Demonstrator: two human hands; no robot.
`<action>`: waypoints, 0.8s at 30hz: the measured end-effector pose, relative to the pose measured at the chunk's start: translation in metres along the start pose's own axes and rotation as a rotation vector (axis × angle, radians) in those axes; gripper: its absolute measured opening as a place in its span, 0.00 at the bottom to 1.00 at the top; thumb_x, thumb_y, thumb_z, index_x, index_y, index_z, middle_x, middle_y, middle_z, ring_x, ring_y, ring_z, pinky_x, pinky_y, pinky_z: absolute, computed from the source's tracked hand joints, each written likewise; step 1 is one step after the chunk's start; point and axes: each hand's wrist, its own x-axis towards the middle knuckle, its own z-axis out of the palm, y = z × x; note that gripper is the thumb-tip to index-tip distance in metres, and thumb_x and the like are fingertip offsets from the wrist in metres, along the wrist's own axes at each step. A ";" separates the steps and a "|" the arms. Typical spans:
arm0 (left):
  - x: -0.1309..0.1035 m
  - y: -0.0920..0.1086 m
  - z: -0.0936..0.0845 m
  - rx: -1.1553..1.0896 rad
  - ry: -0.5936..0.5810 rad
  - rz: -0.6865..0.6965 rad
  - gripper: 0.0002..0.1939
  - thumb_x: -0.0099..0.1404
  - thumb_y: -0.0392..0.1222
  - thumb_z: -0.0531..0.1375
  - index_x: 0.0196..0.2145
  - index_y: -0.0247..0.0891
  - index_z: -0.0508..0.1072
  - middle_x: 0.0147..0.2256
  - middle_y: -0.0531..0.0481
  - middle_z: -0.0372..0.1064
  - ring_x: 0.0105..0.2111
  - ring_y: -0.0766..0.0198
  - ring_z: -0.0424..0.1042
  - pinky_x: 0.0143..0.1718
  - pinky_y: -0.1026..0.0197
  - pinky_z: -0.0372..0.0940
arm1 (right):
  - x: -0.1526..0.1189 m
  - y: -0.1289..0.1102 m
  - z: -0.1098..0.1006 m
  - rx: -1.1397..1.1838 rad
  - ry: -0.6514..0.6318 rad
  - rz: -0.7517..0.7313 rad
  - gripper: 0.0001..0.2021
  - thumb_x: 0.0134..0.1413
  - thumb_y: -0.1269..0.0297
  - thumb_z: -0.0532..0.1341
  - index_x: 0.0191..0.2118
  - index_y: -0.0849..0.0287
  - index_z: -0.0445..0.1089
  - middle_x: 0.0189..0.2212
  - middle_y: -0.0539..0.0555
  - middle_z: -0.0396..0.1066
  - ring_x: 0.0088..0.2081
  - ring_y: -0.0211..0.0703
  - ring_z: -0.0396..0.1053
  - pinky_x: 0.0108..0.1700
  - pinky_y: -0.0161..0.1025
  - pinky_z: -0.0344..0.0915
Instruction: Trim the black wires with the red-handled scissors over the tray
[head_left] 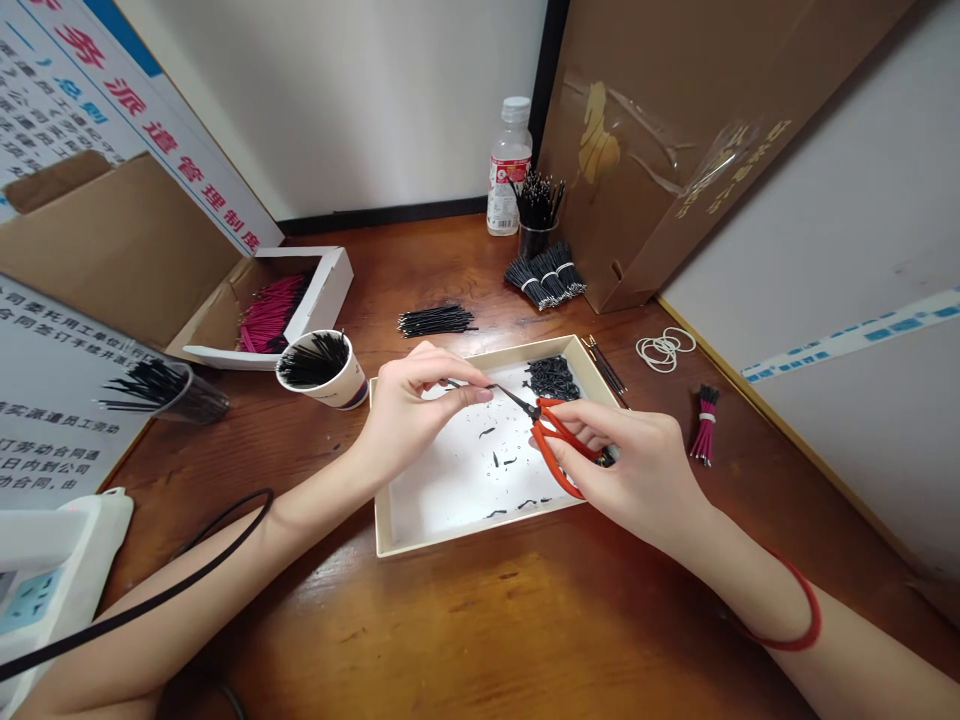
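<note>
Red-handled scissors [534, 411] in curled right hand [637, 460], black wire [453, 383] pinched in left hand [411, 405], over tray [427, 515] presumably to catch scraps [553, 378].

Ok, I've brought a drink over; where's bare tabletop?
Nearside of the shallow tray, between the forearms; also between the loose black wires and the back wall. Crowded: back right, with plastic bottle, wire-filled cup, banded bundles.

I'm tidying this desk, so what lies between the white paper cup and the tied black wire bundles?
In the head view, a loose pile of black wires lies on the wooden table between the cup and the bundles.
</note>
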 end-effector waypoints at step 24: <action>-0.001 0.001 0.000 0.013 -0.006 -0.020 0.05 0.53 0.34 0.70 0.27 0.45 0.82 0.28 0.52 0.80 0.31 0.61 0.72 0.35 0.57 0.64 | 0.001 -0.003 -0.001 0.022 -0.008 0.050 0.02 0.52 0.71 0.63 0.32 0.59 0.72 0.21 0.47 0.73 0.19 0.32 0.62 0.22 0.31 0.64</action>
